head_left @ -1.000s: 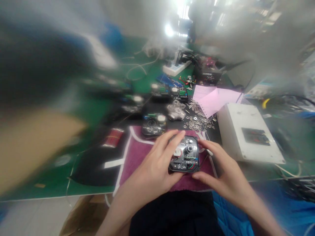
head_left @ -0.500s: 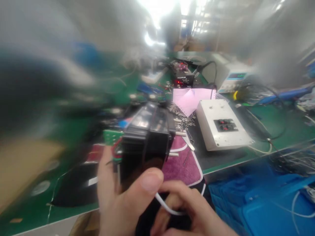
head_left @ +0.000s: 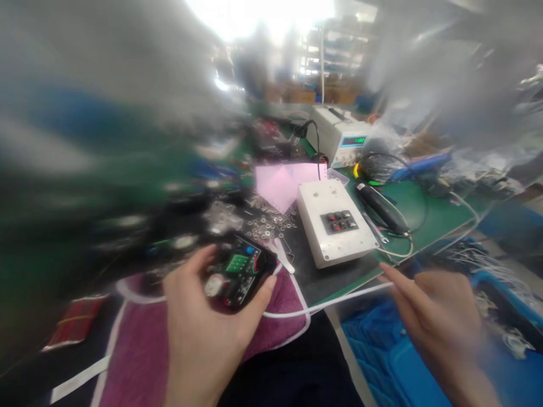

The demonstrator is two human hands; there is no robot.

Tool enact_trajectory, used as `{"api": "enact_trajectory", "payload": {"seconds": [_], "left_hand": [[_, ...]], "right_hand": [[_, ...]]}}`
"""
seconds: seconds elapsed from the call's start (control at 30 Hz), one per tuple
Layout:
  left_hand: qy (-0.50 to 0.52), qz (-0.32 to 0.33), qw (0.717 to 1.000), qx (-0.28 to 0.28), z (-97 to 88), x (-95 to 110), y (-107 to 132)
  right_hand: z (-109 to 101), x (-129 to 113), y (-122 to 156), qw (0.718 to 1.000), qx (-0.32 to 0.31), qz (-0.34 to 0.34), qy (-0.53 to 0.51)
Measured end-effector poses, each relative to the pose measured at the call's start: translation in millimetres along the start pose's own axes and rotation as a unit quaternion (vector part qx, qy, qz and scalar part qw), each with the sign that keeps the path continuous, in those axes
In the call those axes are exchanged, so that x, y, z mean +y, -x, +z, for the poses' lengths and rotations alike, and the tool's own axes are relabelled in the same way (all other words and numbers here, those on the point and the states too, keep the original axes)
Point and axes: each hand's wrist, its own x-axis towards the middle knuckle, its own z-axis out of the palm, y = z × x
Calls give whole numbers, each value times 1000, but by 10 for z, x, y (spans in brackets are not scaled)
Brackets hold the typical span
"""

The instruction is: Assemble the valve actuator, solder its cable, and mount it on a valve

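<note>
Handling the white cable seems the step in hand: right hand appears to pinch it, left hand grips the black unit over the cloth; next calls for a steady unit, no tugging

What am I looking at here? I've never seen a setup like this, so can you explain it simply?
There's no machine: these are a person's bare hands, seen from a camera worn on their head, looking forward and down. The left hand grips a black electronic module with circuitry showing. The right hand, somewhat blurred, holds a white cable that runs back toward the left. Beneath the left hand is a purple cloth. Farther back on the green table are small metal rings, pink paper, a white box and what looks like a bench power supply.
</note>
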Motion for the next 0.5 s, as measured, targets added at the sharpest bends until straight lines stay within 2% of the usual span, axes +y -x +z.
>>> {"api": "enact_trajectory", "payload": {"seconds": [0.13, 0.23, 0.37, 0.5], "left_hand": [[-58, 41, 997, -8, 307, -7, 27], [-82, 74, 994, -24, 379, -59, 32], [-76, 112, 990, -31, 227, -48, 29], [-31, 190, 981, 4, 49, 265, -40]], "right_hand": [[121, -141, -172, 990, 101, 1, -98], [212, -280, -282, 972, 139, -6, -190], [212, -395, -359, 955, 123, -41, -266], [105, -456, -352, 950, 87, -68, -293]]}}
